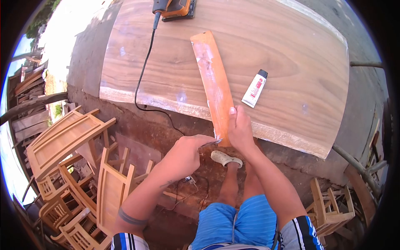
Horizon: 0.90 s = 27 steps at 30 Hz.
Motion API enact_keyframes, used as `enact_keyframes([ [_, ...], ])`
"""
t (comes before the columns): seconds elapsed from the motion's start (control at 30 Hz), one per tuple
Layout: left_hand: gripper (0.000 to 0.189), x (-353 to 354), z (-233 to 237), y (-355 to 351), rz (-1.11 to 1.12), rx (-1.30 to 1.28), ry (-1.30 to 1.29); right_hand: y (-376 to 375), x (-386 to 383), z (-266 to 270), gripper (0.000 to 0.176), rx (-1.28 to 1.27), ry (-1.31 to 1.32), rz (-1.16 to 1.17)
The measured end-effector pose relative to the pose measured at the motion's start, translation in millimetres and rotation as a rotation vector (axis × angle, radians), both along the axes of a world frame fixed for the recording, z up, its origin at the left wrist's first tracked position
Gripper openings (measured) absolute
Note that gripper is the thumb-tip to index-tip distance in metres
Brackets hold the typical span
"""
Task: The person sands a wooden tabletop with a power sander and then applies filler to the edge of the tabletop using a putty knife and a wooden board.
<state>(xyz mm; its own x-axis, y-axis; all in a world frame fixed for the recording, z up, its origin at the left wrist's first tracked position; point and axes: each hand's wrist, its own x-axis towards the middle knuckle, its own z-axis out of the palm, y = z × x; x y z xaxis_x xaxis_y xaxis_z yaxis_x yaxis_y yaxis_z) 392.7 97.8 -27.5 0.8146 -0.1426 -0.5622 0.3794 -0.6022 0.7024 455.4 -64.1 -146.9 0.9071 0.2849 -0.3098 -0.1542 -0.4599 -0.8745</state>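
A long orange-brown wooden slat (211, 81) with whitish paste smeared along its face lies across the edge of a large wooden panel (291, 62). My right hand (241, 127) grips its near right edge, thumb on top and the other fingers hidden beneath. My left hand (187, 154) is closed around a small putty knife (214, 142), its handle concealed by the fingers. The blade touches the slat's near end, where some white paste sits. To the right of the slat, a white tube with a black cap (254, 89) rests on the panel.
An orange and black power sander (178, 9) stands at the panel's far edge, its black cord (141, 77) hanging over the near side. Wooden chair frames (68, 139) are piled at lower left, with another frame (331, 208) at lower right. Wooden poles (354, 160) jut out at right.
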Motion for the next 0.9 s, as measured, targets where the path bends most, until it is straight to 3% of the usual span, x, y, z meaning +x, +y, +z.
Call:
enact_keyframes([
  [0.17,0.048,-7,11,8,0.421,-0.131,-0.006,-5,3,-5,0.035,0.065,0.078,0.009],
  [0.27,0.048,-9,-5,3,0.391,-0.082,-0.390,-9,4,7,0.037,0.127,0.173,0.014],
  [0.37,0.049,-9,-4,-4,0.314,0.031,-0.602,-16,-2,22,0.040,0.140,0.254,0.001],
  [0.6,0.051,-21,-32,-20,-0.006,0.296,-0.908,-21,-14,49,0.046,0.527,0.636,-0.143],
  [0.63,0.052,-31,-51,-14,0.028,0.237,-0.887,-23,-15,50,0.046,0.550,0.661,-0.158],
  [0.73,0.055,-52,-48,8,0.000,0.408,-0.723,-25,-9,68,0.047,0.475,0.685,-0.215],
  [0.87,0.051,-44,12,-2,0.343,0.031,-0.421,-30,-14,47,0.047,0.468,0.622,-0.147],
  [0.9,0.051,-40,18,-2,0.316,-0.037,-0.428,-28,-16,44,0.047,0.461,0.601,-0.146],
])
